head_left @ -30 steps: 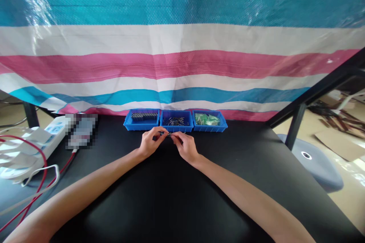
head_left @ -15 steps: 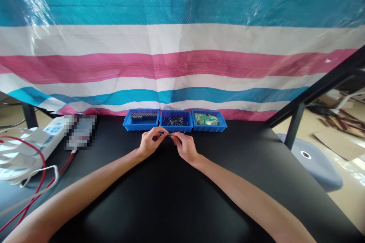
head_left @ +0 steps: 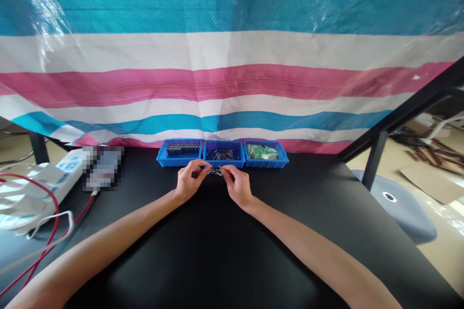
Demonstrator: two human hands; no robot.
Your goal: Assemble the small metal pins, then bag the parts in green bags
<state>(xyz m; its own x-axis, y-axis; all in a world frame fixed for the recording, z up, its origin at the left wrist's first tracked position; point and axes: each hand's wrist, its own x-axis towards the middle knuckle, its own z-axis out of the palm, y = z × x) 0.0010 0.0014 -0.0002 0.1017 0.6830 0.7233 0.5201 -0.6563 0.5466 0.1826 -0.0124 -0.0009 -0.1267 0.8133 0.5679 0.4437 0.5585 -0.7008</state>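
My left hand [head_left: 189,182] is closed in a pinch, thumb against forefinger; whatever lies between its fingertips is too small to name. Opposite it, my right hand [head_left: 238,186] also pinches, with a thin metal piece faintly showing at its fingertips. Several small shiny metal pieces [head_left: 215,172] lie in the gap between the hands. Just behind stands a blue bin [head_left: 224,163] of loose thin metal pins [head_left: 224,154]. To its left, another blue bin [head_left: 179,160] holds short metal cylinders [head_left: 183,148] in rows. The right blue bin [head_left: 267,163] contains green and clear plastic packets [head_left: 263,151].
A black table [head_left: 203,251] lies under my arms. On the left are a white power strip [head_left: 67,166], red and white cables [head_left: 54,203] and a pixelated device [head_left: 103,169]. A striped plastic sheet [head_left: 232,82] hangs behind the bins. A grey stool [head_left: 402,210] stands at right.
The fingertips of my hands have moved slightly apart, and the small metal pieces between them show more clearly. The bins stay where they were.
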